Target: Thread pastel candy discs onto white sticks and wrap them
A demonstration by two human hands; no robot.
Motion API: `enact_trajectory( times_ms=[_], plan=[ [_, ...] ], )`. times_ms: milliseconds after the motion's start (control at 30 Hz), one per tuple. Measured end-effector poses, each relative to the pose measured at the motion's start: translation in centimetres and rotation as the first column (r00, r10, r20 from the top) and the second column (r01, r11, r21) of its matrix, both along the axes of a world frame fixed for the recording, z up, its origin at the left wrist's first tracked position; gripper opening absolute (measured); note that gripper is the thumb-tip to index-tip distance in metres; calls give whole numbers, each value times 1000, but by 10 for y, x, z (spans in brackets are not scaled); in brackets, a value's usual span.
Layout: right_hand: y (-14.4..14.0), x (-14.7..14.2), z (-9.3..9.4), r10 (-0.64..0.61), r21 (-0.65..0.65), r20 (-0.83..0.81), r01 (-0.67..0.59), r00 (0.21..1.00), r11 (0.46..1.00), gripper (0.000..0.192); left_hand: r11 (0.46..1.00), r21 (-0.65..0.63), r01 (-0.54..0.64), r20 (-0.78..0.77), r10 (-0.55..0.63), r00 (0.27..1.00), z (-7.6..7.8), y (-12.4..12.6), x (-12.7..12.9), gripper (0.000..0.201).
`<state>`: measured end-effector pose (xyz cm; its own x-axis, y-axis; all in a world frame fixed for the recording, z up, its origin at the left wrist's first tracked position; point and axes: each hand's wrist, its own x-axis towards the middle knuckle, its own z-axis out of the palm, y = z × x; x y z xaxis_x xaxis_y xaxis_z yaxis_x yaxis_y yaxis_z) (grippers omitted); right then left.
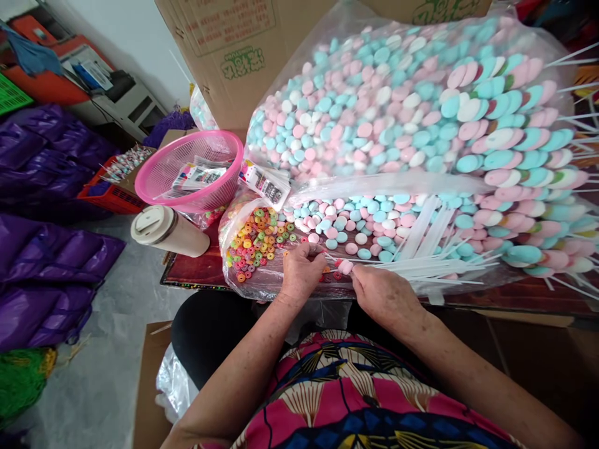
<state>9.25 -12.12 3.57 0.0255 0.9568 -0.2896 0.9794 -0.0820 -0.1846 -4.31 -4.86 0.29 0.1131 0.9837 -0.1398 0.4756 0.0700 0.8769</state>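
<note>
My right hand (pixel 388 296) is closed round a thin white stick. Pink marshmallows (pixel 345 267) are threaded on it just beyond my fingertips, with a bit of red beside them. My left hand (pixel 302 271) is at the stick's other end, thumb and fingers pinched together; what lies between them is too small to make out. Beside that hand, colourful ring-shaped candies (pixel 255 243) lie heaped in the open plastic bag. Behind both hands are loose pink, blue and white marshmallows (pixel 341 227). A bundle of white sticks (pixel 412 269) lies to the right of my right hand.
A large clear bag of marshmallows (pixel 374 106) fills the table's back. Finished marshmallow skewers (pixel 528 156) are stacked at the right. On the left are a pink basket (pixel 145 181) with printed packets, a white lidded cup (pixel 171 231) and purple bags (pixel 42 274). A cardboard box (pixel 276 68) stands behind.
</note>
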Motion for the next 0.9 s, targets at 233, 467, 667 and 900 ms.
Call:
enact_trajectory(
  times_ms=[233, 467, 667, 900],
  plan=[
    [4, 0, -12, -24, 172, -79, 37, 997, 984, 26, 991, -69, 117, 142, -106, 984, 3, -10, 4, 12],
    [59, 17, -23, -48, 335, -231, 125, 972, 934, 17, 891, 244, 383, -474, -235, 849, 8, 37, -8, 20],
    [76, 18, -28, -34, 278, -283, 116, 959, 953, 18, 958, 182, 222, -259, -171, 951, 1, 44, -16, 15],
    [56, 20, -5, -14, 102, -887, 225, 461, 969, 26, 958, -280, 67, 540, 99, 836, 15, 28, -17, 32]
  ],
)
